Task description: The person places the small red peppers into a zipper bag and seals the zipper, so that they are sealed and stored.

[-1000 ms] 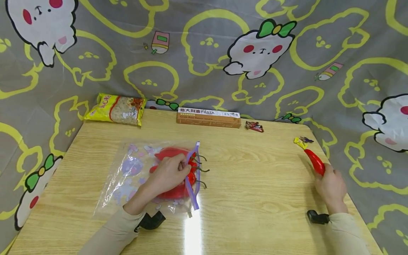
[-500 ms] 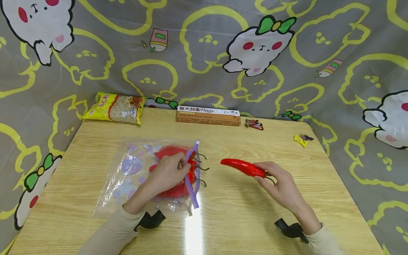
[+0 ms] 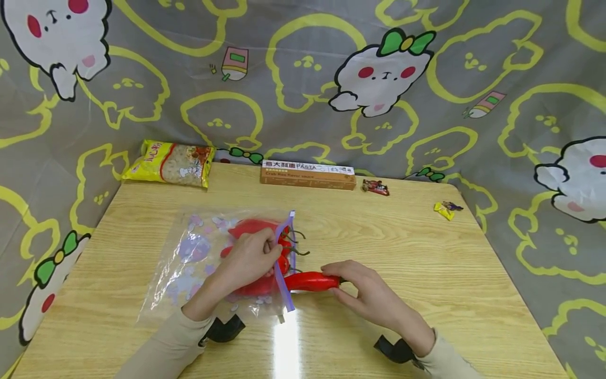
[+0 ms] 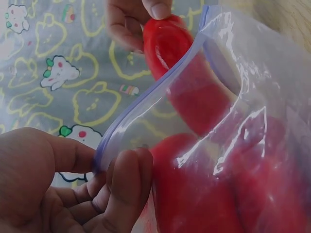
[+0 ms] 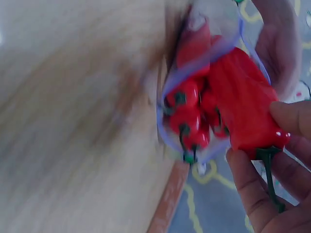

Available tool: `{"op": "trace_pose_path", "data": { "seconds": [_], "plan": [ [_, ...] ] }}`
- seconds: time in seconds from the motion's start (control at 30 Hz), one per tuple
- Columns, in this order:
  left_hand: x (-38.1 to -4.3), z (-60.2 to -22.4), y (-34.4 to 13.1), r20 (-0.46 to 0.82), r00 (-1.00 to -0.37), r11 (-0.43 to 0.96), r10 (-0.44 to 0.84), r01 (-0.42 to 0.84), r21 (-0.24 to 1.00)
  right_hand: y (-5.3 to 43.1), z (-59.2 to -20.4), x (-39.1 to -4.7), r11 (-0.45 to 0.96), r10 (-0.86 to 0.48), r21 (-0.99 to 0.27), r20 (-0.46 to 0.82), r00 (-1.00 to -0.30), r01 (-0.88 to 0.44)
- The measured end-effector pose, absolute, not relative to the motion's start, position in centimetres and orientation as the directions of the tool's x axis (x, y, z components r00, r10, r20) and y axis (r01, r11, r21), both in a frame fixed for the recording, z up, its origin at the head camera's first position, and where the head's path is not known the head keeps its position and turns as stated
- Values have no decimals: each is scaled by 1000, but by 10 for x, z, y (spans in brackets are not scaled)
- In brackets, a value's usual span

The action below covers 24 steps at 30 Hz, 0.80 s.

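While the left hand [image 3: 250, 257] is pinching the bag [image 3: 194, 248], seemingly parting its mouth, one red pepper [image 3: 312, 281] is pointing inside, beside that hand. The right hand [image 3: 371, 295] is gripping its stem end, leaving the tip free.

Head cam: above, forward-down, most of worktop [image 3: 416, 226]. Left wrist: close, ziplock bag [image 3: 199, 247] side-on. Right wrist: close, facing its mouth. Wrist views share bag, red chili pepper [image 3: 313, 281].
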State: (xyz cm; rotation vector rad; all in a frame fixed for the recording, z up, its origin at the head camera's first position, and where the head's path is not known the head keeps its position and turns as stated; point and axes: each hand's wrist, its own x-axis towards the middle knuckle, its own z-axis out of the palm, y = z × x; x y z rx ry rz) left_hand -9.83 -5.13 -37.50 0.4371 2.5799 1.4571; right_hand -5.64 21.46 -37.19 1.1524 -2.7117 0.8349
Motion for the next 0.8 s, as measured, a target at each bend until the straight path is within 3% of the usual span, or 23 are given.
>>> {"op": "trace_pose_path", "data": {
  "seconds": [0.4,0.6,0.8],
  "plan": [
    [-97,-373,-50,6,-945,462,327,165,871,178,-394,-63,460,-660,-513,348,-666,-725],
    [-96,-373,-50,20,-943,448,332,176,877,161,-403,-67,329,-666,-599,401,-629,-730],
    [-97,-373,-51,43,-944,444,328,194,875,151,-407,-70,280,-676,-564,459,-576,-777]
  ]
}}
